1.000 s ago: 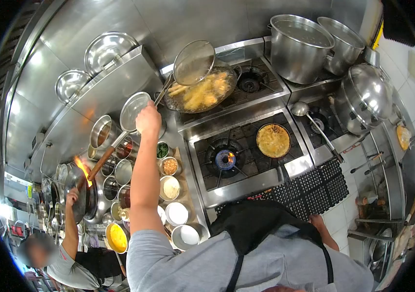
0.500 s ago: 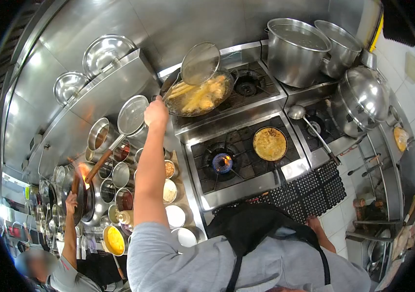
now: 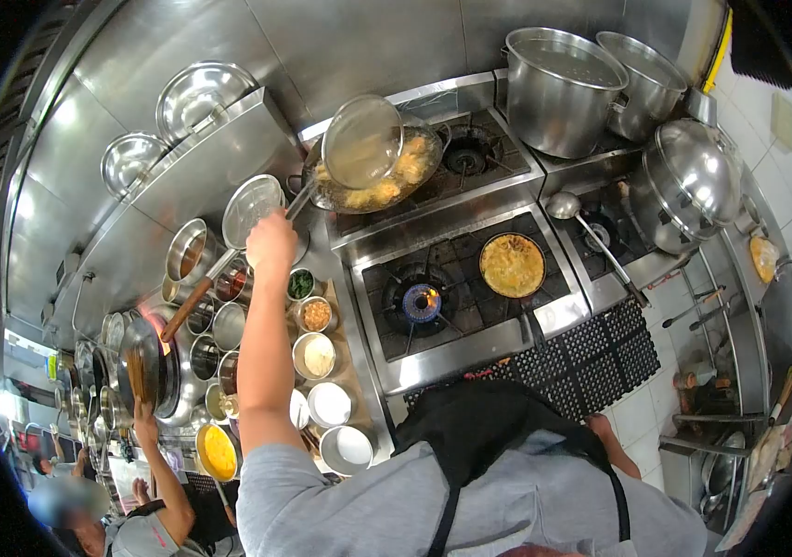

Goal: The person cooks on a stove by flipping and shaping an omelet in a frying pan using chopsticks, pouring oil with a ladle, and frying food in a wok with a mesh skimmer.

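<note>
My left hand (image 3: 271, 243) is closed round the handle of a mesh strainer (image 3: 363, 144), which is held over a wok (image 3: 386, 197) on the back burner. In the wok, golden pieces of food (image 3: 410, 167) fry in bubbling oil, partly hidden by the strainer. A second strainer (image 3: 254, 206) with a wooden handle lies just beyond my left hand, over the containers. Low at my right side, my right hand (image 3: 603, 430) shows only in part beside the apron, and its fingers are not clear. A pan (image 3: 513, 265) with a flat golden omelette-like round sits on the front stove.
A burner (image 3: 422, 303) burns with a flame left of the pan. Large steel pots (image 3: 567, 93) stand at the back right, near a ladle (image 3: 591, 232). Several ingredient containers (image 3: 312, 356) line the left. A co-worker's hand (image 3: 144, 422) is by another wok (image 3: 150, 371) at far left.
My left hand has moved left and toward me. The strainer has come left and lower, now covering more of the wok. The co-worker's hand has shifted down a little.
</note>
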A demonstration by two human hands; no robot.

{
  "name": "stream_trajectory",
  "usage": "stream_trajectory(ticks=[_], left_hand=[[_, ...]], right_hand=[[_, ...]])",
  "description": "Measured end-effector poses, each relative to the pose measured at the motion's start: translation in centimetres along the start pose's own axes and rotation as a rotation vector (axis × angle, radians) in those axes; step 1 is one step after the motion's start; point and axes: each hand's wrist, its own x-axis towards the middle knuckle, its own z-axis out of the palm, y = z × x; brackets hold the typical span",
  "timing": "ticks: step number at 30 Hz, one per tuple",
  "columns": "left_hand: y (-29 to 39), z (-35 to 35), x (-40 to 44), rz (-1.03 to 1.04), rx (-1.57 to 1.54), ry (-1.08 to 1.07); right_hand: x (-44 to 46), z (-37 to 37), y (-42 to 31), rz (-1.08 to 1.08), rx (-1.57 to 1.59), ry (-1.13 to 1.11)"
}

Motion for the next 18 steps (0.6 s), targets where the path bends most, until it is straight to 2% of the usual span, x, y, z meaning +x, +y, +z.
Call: stream_trajectory(ticks=[2, 4, 12, 18], left_hand=[[-0.1, 0.4, -1.4, 0.015, 0.015, -0.052], [-0.8, 0.5, -2.1, 0.018, -0.039, -0.004], [-1.8, 3.6, -3.2, 0.037, -0.066, -0.035], [-2.4, 1.7, -3.6, -0.091, -0.136, 0.038]], right_hand=[[-0.7, 0.1, -1.8, 0.003, 0.007, 0.012], [-0.7, 0.0, -3.0, 0.019, 0.032, 0.022], [0.7, -0.1, -2.9, 0.064, 0.081, 0.035], [2.3, 0.5, -0.5, 0.085, 0.017, 0.097]])
